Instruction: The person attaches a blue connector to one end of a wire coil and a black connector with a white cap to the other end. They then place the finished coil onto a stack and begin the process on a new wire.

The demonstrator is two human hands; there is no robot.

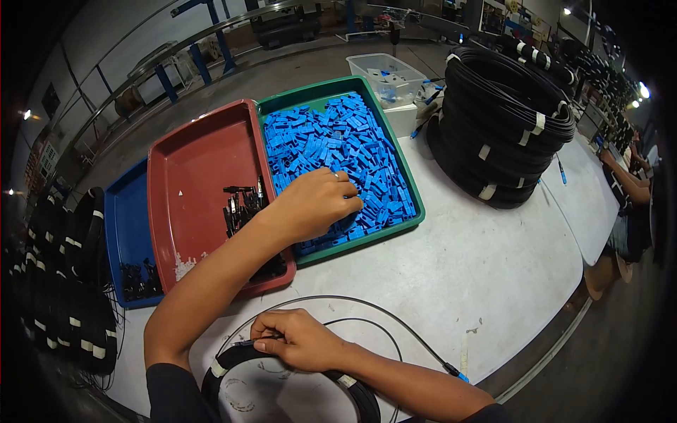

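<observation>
My left hand (317,201) reaches into a green tray (416,218) filled with small blue plastic connector pieces (324,148). Its fingers curl downward among the pieces, and the fingertips are hidden, so I cannot tell what they hold. Low in the view, my right hand (300,340) is closed on a coil of black cable (363,398), thumb and fingers near a dark cable end (243,343). White tape bands wrap the coil. A loop of its cable arcs right to a blue-tipped connector (457,372) on the white table (486,282).
Left of the green tray lie a red tray (204,151) with black parts (240,204) and a blue tray (127,225). A tall stack of cable coils (486,134) stands right, near a clear bin (388,74). More coils (70,282) hang left. Another person's arm (624,173) shows far right.
</observation>
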